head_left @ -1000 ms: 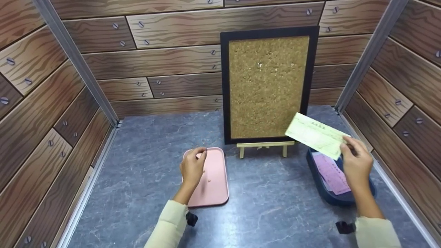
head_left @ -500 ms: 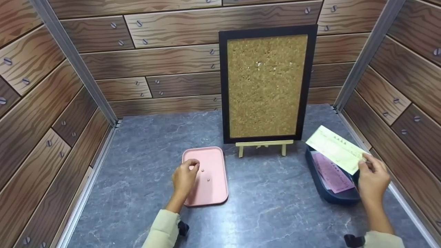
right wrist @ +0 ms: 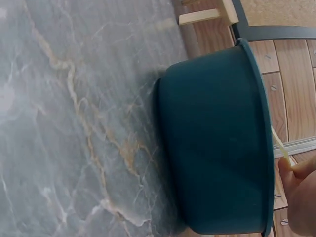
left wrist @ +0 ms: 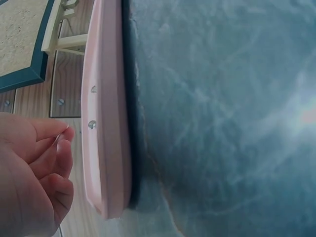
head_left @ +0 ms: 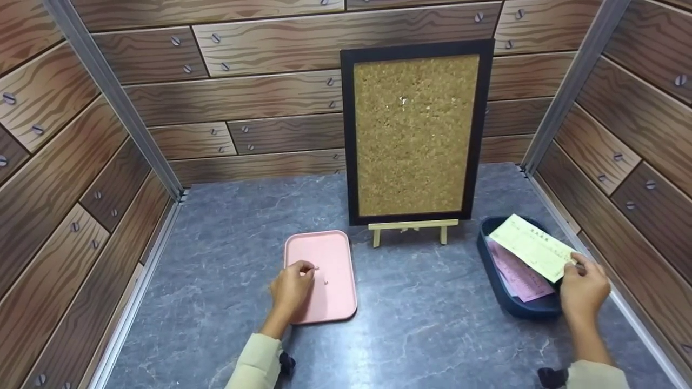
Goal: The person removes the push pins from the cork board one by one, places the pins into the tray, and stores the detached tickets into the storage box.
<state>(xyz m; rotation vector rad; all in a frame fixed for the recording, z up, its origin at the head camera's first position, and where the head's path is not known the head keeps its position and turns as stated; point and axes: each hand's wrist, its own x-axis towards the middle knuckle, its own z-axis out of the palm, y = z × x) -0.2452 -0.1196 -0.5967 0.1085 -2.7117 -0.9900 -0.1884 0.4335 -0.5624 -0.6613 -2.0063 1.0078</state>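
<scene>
My left hand is over the pink tray, thumb and forefinger pressed together. A thin, shiny sliver at those fingertips in the left wrist view looks like a thumbtack, mostly hidden. Two small gold tacks lie on the tray, one nearer the front and the other beside my fingertips. My right hand pinches a pale green paper slip by its right end. The slip slants over the dark blue bin, above a pink slip inside it.
A black-framed cork board stands on a small wooden easel at the back, its cork marked with holes. Wood-patterned walls enclose the grey marbled table at the back and both sides.
My right hand has carried the green slip rightward and down, from near the board's lower corner to over the bin. My left hand has moved down and slightly left toward the tray.
</scene>
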